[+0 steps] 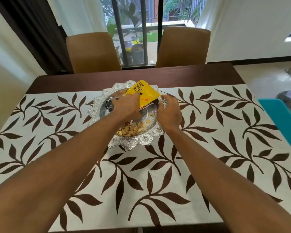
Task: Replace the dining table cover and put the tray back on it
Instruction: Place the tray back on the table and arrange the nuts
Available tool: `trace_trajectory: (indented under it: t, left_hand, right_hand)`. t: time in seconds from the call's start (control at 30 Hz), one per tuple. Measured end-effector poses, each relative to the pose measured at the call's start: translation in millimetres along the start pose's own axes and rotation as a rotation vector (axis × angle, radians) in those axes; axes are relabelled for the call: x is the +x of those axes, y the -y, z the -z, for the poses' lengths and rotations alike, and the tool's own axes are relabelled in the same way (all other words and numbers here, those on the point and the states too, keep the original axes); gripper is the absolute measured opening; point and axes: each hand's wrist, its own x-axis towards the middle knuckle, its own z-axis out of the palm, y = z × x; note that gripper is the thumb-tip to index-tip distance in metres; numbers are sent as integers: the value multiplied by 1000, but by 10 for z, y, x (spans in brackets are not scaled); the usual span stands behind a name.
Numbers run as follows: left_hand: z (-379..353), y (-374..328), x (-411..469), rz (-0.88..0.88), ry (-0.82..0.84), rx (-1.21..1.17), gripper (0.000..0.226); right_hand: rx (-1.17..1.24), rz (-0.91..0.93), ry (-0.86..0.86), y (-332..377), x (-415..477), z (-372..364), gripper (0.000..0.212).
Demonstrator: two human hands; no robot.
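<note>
Silver, stiff and probably slippery, the tray (128,142) sits mid-table on the leaf-print cover (200,165), best lifted level by opposite rims; left hand (124,107) pinches the yellow packet (145,93), right hand (169,113) grips the tray's rim.

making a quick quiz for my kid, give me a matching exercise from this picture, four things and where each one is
1 silver tray
2 yellow packet
3 nut shells
4 brown chairs

a beyond the table, at its far edge
b on the leaf-print cover
c in the tray, near side
d in the tray, far side

Pairs: 1-b, 2-d, 3-c, 4-a
</note>
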Motion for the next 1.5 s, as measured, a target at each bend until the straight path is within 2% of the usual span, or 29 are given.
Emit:
trace_trajectory:
  t: [0.17,0.3,0.4,0.47,0.53,0.6,0.67,0.77,0.8,0.87,0.93,1.0,1.1,1.17,1.23,1.33,1.43,1.5]
  left_hand:
    - [159,-11,-19,-59,-9,38,68]
    - [297,138,75,-67,40,-54,77]
    - [330,230,104,-73,40,-103,70]
    - [337,295,103,-78,23,-138,66]
    - [330,346,85,-77,19,-162,60]
    - [319,374,58,-77,18,-170,59]
    - [309,381,25,-78,11,-189,60]
    - [262,424,-36,-63,-8,-298,56]
    - [233,431,-62,-58,-24,-332,57]
    - [188,439,-124,-48,-69,-343,66]
    - [178,417,-171,-48,-140,-262,68]
    - [230,397,-196,-47,-217,-192,57]
    - [348,430,-247,-41,-281,-273,33]
    - [415,487,-271,-32,-333,-363,16]
    - [505,543,-277,-16,-372,-441,21]
    - [599,655,-225,5,-443,-520,27]
    - [597,698,-200,-84,-487,-487,32]
    - [530,685,-184,-150,-511,-414,45]
  right_hand:
    - [-23,31,-14,-13,-5,-24,30]
    - [-290,148,-85,-26,6,-23,40]
    - [-391,373,-24,20,37,-21,60]
    - [-446,536,53,66,88,-26,82]
    - [-475,604,124,121,159,-17,108]
    - [-481,653,145,176,223,-29,118]
    - [-509,762,159,211,276,-56,106]
    - [-449,899,85,255,364,-125,49]
    - [-412,891,59,274,405,-136,36]
    - [-344,808,43,331,464,-154,25]
    - [-288,710,35,390,490,-159,24]
    - [-205,679,13,431,468,-159,30]
    - [-18,575,-45,488,357,-167,61]
    - [109,413,-89,483,325,-152,66]
    - [120,258,37,474,315,-127,54]
    - [-127,351,458,473,277,-183,27]
    - [-402,540,720,520,190,-334,41]
    - [-497,607,728,536,169,-381,38]
